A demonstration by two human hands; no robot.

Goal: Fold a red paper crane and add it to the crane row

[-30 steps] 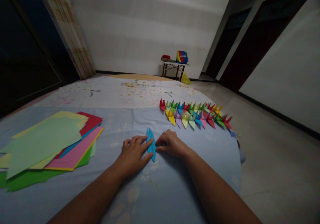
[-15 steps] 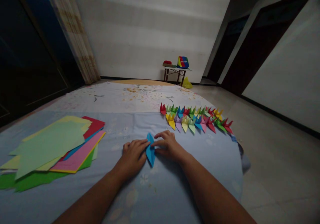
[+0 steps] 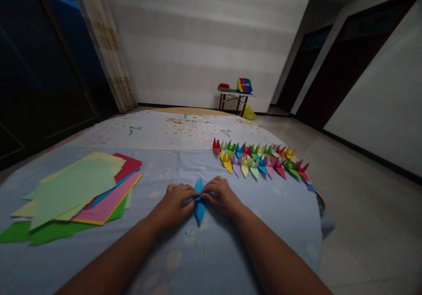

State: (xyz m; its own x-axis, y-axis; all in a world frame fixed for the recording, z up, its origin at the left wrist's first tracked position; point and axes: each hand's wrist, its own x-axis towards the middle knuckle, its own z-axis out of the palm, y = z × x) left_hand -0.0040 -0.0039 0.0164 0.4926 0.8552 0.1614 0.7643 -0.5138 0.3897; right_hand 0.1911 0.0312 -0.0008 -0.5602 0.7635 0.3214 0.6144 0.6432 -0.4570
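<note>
A blue folded paper [image 3: 199, 212], long and pointed at both ends, lies on the light blue tablecloth [image 3: 224, 260] in front of me. My left hand [image 3: 178, 200] pinches its left edge near the middle. From the other side, my right hand [image 3: 220, 194] grips the right edge with thumb and fingers closed together. The paper's split upper tip shows above the fingertips, and its lower point shows below them. The fingers hide part of its middle.
To the left lies a loose stack of coloured paper sheets [image 3: 75, 189]. Two rows of folded paper cranes [image 3: 253, 163] stand at the right of the table. Beyond the table, a small stand [image 3: 235, 94] by the wall carries a multicoloured box [image 3: 244, 85].
My right hand's fingers have closed from a spread pose onto the blue paper. My left hand has shifted from lying along its edge to a pinch. The view has moved slightly.
</note>
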